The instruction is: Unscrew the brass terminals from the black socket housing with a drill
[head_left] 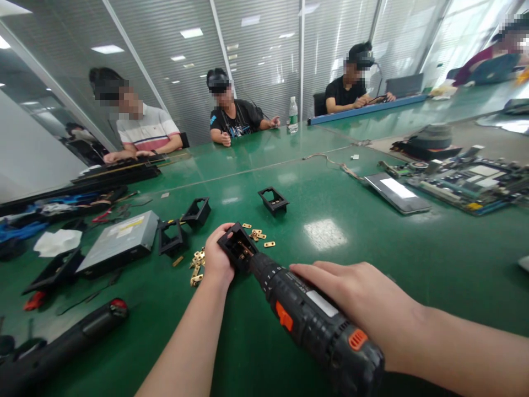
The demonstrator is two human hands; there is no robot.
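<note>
My left hand (pixel 219 256) is closed round the side of a black plastic frame (pixel 236 234), tilted so its hollow inside faces me. Brass-coloured parts show inside the frame. My right hand (pixel 351 292) grips a black cordless screwdriver (pixel 306 309) with orange switches. Its chuck end points into the frame; the bit's tip is hard to make out. Small brass plates (pixel 198 262) lie in a pile beside my left hand, and more brass plates (pixel 258 234) are scattered just beyond the frame.
Similar black frames (pixel 273 199) stand on the green table (pixel 231 171). A silver drive (pixel 124 240) and a black tool (pixel 70 339) lie at left. Circuit boards (pixel 475 179) and a flat grey device (pixel 397 193) are at right. Several people sit across the table, near a bottle (pixel 293 116).
</note>
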